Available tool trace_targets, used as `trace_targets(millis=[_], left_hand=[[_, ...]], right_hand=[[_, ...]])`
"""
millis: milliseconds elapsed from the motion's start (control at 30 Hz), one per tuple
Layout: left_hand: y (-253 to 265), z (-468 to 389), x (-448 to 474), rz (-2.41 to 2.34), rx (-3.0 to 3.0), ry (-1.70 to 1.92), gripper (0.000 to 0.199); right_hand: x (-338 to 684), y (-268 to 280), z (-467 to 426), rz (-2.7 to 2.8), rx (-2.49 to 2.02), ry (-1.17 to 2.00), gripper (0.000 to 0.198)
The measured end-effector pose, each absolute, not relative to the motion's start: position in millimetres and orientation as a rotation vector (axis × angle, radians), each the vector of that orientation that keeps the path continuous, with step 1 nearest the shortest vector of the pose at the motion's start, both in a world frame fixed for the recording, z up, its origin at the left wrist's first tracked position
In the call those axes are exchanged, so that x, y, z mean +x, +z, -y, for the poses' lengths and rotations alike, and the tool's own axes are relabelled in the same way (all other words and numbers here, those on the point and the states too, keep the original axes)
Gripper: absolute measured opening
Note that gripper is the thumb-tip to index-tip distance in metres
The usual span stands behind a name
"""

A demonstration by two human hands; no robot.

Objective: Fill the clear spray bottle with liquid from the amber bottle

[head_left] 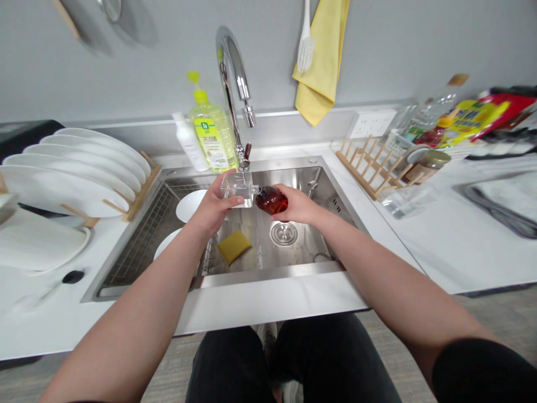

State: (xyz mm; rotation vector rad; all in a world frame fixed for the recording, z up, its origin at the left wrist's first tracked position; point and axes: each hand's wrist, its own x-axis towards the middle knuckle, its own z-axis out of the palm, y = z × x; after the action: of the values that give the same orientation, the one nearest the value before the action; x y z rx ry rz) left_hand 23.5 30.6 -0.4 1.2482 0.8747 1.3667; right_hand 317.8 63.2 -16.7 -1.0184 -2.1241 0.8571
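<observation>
Over the steel sink [260, 271], my left hand [216, 204] is closed around a clear, boxy container [237, 187], held on its side with its narrow end to the right. My right hand [296, 204] grips a bottle of dark red-brown liquid [272, 200], tilted so that its dark end faces the clear container. The two ends meet or nearly meet; I cannot tell whether they touch. Below them, a yellow sponge [234, 246] lies in the basin, left of the round drain [284, 233].
Behind the sink rise the chrome faucet [229, 84], a yellow-green dish soap bottle [213, 134] and a white bottle [191, 141]. White plates [62, 184] stand in a rack at left. Another wooden rack [373, 168] stands right, near jars and packets. A yellow cloth [321, 67] hangs above.
</observation>
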Motion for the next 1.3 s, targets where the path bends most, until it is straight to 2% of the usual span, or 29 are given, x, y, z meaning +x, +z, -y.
trace_targets(millis=[1300], left_hand=[[0.0,-29.3,22.4,-0.848,1.255,1.352,0.098]], right_hand=[[318.7,-16.2,-62.3,2.149,-1.018,0.866,0.085]])
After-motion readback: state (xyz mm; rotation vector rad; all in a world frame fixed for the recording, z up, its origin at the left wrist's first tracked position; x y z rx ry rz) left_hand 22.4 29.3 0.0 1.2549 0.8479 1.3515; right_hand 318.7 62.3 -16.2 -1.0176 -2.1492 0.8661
